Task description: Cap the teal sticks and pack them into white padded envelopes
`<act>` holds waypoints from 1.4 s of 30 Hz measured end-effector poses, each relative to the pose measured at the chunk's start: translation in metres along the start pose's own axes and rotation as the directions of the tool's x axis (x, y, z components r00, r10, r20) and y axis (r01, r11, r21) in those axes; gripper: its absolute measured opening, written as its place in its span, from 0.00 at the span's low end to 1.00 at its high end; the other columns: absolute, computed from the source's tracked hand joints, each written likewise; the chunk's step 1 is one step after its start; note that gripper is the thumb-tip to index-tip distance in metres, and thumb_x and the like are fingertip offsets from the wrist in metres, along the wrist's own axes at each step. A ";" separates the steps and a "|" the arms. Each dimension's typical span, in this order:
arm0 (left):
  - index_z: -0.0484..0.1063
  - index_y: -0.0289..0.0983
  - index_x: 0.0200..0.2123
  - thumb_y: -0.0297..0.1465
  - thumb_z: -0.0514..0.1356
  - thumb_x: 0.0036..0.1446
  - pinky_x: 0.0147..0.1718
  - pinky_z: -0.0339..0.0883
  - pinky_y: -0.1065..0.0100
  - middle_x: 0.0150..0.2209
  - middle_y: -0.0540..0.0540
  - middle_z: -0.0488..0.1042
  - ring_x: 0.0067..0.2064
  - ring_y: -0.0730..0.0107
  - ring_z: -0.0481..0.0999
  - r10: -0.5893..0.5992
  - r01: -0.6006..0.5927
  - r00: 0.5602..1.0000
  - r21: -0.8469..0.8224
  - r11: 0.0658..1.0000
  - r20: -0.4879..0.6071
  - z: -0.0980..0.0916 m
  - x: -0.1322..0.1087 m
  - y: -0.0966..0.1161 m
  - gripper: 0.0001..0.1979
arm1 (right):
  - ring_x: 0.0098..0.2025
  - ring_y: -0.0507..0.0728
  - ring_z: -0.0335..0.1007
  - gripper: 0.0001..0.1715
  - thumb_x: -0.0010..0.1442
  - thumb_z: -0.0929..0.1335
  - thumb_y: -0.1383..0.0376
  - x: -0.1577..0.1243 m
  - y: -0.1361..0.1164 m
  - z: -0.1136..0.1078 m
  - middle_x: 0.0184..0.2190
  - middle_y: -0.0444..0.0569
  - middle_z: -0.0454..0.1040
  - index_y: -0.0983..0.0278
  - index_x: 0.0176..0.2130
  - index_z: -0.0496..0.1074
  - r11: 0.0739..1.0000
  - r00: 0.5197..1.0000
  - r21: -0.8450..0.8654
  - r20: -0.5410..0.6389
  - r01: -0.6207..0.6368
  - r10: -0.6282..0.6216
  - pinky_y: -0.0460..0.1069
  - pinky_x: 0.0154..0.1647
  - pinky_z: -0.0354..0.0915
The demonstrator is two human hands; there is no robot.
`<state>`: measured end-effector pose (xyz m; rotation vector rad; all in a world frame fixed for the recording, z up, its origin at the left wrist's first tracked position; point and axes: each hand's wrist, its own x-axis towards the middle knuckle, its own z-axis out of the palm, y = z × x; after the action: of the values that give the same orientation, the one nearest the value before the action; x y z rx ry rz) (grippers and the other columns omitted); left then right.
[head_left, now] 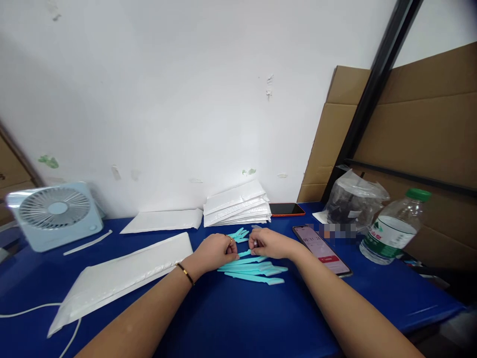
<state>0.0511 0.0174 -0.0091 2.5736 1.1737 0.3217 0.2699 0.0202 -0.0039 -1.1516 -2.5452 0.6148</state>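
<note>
Several slim turquoise plastic sticks (257, 271) lie in a loose pile on the blue table (238, 318). My left hand (217, 250), with a ring and a thin bracelet on the wrist, is curled closed just left of the pile. My right hand (269, 243) is closed too, facing it a few centimetres away. Both pinch at a turquoise stick (244, 254) between them. More turquoise pieces (238, 233) show behind my hands.
A white padded envelope (122, 273) lies at the left and another (164, 220) behind it, with a stack of envelopes (238, 204) by the wall. A small fan (55, 214) stands far left. Two phones (322, 250) (286, 209), a plastic bag (354, 199) and a water bottle (395, 226) sit right.
</note>
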 end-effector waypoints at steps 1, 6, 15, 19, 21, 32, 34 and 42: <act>0.73 0.39 0.26 0.39 0.57 0.50 0.22 0.53 0.73 0.24 0.51 0.73 0.25 0.74 0.68 -0.003 0.004 1.000 0.022 1.000 -0.013 -0.001 0.000 0.000 0.10 | 0.28 0.49 0.62 0.05 0.50 0.68 0.67 0.000 0.001 -0.001 0.29 0.46 0.69 0.66 0.31 0.72 1.000 1.000 0.004 0.004 -0.009 0.009 0.43 0.26 0.57; 0.73 0.39 0.27 0.36 0.56 0.53 0.28 0.56 0.70 0.28 0.49 0.75 0.29 0.71 0.71 -0.056 0.078 0.987 0.143 0.987 -0.153 -0.010 0.002 -0.011 0.09 | 0.26 0.50 0.64 0.04 0.51 0.66 0.69 -0.002 0.018 -0.013 0.26 0.46 0.71 0.66 0.31 0.72 0.994 0.987 0.029 -0.124 -0.103 0.106 0.43 0.26 0.57; 0.73 0.40 0.32 0.44 0.55 0.53 0.29 0.57 0.72 0.31 0.50 0.74 0.31 0.71 0.71 -0.028 0.036 0.986 0.046 0.998 -0.164 -0.010 0.000 -0.008 0.14 | 0.26 0.51 0.64 0.14 0.44 0.73 0.58 -0.014 0.020 -0.022 0.25 0.44 0.71 0.64 0.31 0.74 0.995 0.981 0.056 0.176 -0.086 0.075 0.44 0.26 0.57; 0.73 0.41 0.30 0.46 0.56 0.52 0.26 0.54 0.72 0.28 0.51 0.73 0.30 0.72 0.70 0.067 -0.067 0.997 0.014 0.998 -0.038 -0.003 -0.002 0.001 0.15 | 0.24 0.50 0.61 0.12 0.46 0.72 0.59 -0.007 0.014 -0.011 0.22 0.43 0.69 0.65 0.29 0.73 0.999 0.987 0.022 0.161 -0.031 0.027 0.43 0.24 0.55; 0.73 0.41 0.30 0.44 0.57 0.52 0.26 0.53 0.72 0.28 0.51 0.74 0.30 0.71 0.70 0.072 -0.070 0.997 0.051 0.996 -0.032 -0.001 -0.001 0.000 0.13 | 0.24 0.49 0.61 0.11 0.47 0.71 0.59 -0.004 0.011 -0.007 0.22 0.42 0.68 0.65 0.29 0.73 0.999 0.991 0.037 0.129 -0.024 0.019 0.43 0.23 0.55; 0.72 0.41 0.32 0.41 0.58 0.50 0.31 0.58 0.70 0.32 0.49 0.74 0.35 0.67 0.71 -0.103 0.125 0.974 0.101 0.987 -0.200 -0.013 0.000 -0.024 0.10 | 0.23 0.50 0.66 0.09 0.52 0.66 0.64 -0.012 0.022 -0.026 0.23 0.46 0.72 0.67 0.33 0.71 0.964 0.972 0.162 -0.066 -0.211 0.224 0.43 0.25 0.59; 0.72 0.41 0.34 0.41 0.60 0.48 0.34 0.59 0.70 0.35 0.49 0.73 0.37 0.67 0.70 -0.073 0.097 0.968 0.089 0.991 -0.239 -0.014 0.000 -0.018 0.12 | 0.24 0.51 0.66 0.11 0.51 0.67 0.61 -0.016 0.017 -0.030 0.24 0.46 0.72 0.66 0.34 0.72 0.967 0.982 0.170 0.027 -0.189 0.187 0.43 0.25 0.59; 0.74 0.41 0.30 0.44 0.59 0.49 0.27 0.55 0.73 0.28 0.52 0.73 0.30 0.74 0.69 0.149 -0.149 0.989 0.008 0.989 -0.005 -0.012 -0.005 0.017 0.13 | 0.24 0.49 0.62 0.16 0.43 0.72 0.58 -0.011 -0.001 -0.018 0.22 0.42 0.68 0.66 0.30 0.73 0.996 0.937 0.072 0.347 -0.059 0.031 0.42 0.23 0.56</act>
<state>0.0562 0.0047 0.0076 2.6755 0.9877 0.3584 0.2844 0.0158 0.0116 -1.1636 -2.7530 1.0041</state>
